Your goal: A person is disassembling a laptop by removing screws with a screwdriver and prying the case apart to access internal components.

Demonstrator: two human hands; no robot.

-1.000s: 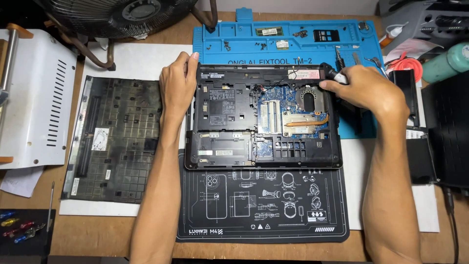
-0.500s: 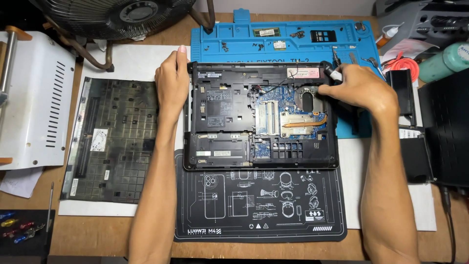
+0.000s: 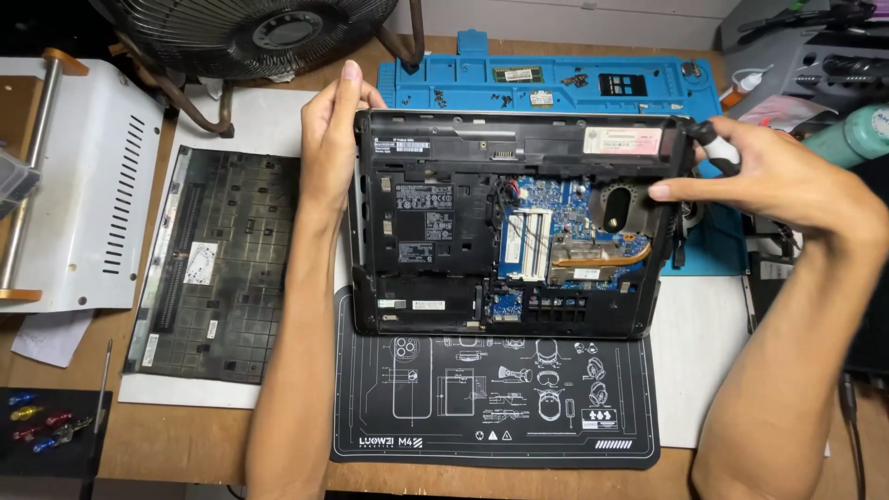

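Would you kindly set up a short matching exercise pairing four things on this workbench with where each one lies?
Things:
1. opened laptop
2. removed bottom cover
3. blue work mat
4. fan

Places:
A. at the far left corner of the desk
B. lying flat on white paper, left of the left hand
C. along the far edge of the desk, holding small screws and parts
D. gripped at both sides, left hand and right hand, above the black mat

Pairs: 1-D, 2-B, 3-C, 4-A
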